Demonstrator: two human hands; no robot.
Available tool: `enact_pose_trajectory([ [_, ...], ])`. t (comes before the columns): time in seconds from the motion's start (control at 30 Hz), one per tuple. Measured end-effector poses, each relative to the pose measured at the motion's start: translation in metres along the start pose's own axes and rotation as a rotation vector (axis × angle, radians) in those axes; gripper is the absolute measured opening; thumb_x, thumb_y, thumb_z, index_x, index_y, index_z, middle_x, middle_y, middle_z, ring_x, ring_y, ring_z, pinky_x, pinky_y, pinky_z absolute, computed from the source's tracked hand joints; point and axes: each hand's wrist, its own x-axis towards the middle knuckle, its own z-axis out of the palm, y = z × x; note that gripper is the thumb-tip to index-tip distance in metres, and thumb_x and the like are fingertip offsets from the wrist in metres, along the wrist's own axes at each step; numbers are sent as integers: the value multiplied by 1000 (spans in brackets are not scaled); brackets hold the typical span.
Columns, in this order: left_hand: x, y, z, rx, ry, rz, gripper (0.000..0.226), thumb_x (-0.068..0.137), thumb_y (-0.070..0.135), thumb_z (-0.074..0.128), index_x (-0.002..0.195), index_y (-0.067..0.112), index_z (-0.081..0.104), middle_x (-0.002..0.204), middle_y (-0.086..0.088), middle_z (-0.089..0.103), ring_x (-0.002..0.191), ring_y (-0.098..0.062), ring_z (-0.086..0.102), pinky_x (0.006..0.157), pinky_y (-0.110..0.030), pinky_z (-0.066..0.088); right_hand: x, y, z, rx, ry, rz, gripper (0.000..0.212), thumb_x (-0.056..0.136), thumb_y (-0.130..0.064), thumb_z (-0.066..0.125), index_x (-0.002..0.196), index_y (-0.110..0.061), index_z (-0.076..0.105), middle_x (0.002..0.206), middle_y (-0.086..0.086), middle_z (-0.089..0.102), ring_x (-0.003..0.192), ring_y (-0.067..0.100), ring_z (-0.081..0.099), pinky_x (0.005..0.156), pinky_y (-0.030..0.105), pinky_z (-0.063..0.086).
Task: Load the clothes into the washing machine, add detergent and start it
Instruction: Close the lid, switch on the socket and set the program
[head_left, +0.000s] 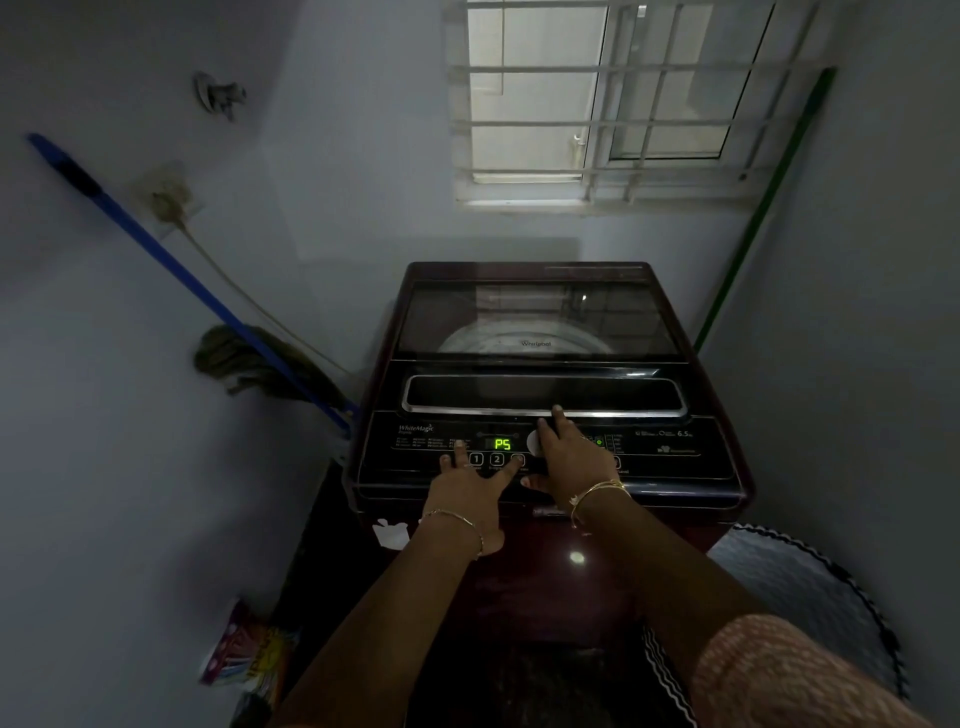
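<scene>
A dark maroon top-loading washing machine (545, 275) stands in front of me with its glass lid (540, 317) down; the drum shows dimly through it. The control panel's green display (502, 444) reads "P5". My left hand (467, 488) lies flat on the panel, fingers spread over the numbered buttons (486, 459). My right hand (569, 457) rests on the panel beside a round white knob (534, 442), fingertips at the chrome lid handle (623, 414). Neither hand holds anything. No clothes are visible.
A blue-handled mop (171, 265) leans on the left wall. A colourful packet (249, 654) lies on the floor at lower left. A mesh laundry basket (810, 587) stands at lower right. A green pole (758, 213) leans by the barred window (613, 98).
</scene>
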Motion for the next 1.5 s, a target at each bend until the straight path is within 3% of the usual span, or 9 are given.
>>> enact_pose_trajectory([
  [0.3,-4,-1,3,-2,53,11,95,83,48,62,145,50,-10,155,-24,-19,143,-49,7,104,-49,38,-1,-1,-2,-14,-4,8,90,85,-47,63,152,-16,12,161,7,-5,146,26,21,103,45,42],
  [1.5,3,-1,-8,59,-28,14,95,82,47,61,145,51,-9,156,-27,-10,141,-51,14,105,-49,38,0,-1,-1,-2,-13,22,91,84,-47,64,152,-16,12,161,7,-5,147,25,18,104,46,41],
])
